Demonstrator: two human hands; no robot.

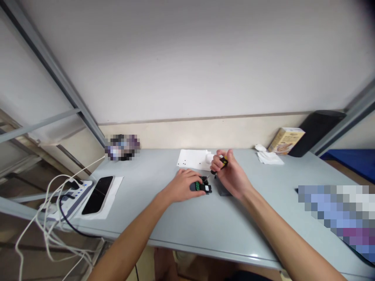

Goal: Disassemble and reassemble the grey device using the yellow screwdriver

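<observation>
On the grey-blue table, my left hand (pixel 185 185) grips a small black device (pixel 206 188) with a green circuit board (pixel 197 186) showing inside. My right hand (pixel 230 173) is closed around a black and yellow screwdriver (pixel 224 162), whose thin shaft slants down left to the device. A dark flat object (pixel 225 192) lies partly hidden beneath my right hand. Behind the hands is a white sheet (pixel 191 158) with several tiny dark screws on it. A round white item (pixel 209 158) sits beside my right fingers.
At the left are a phone (pixel 98 195) on white paper, a power strip (pixel 72 201) and tangled white cables (pixel 43 218). Back right stand a yellow box (pixel 286 140), crumpled tissue (pixel 270 157) and a black cylinder (pixel 316 132). The wall rises behind the table (pixel 187 226).
</observation>
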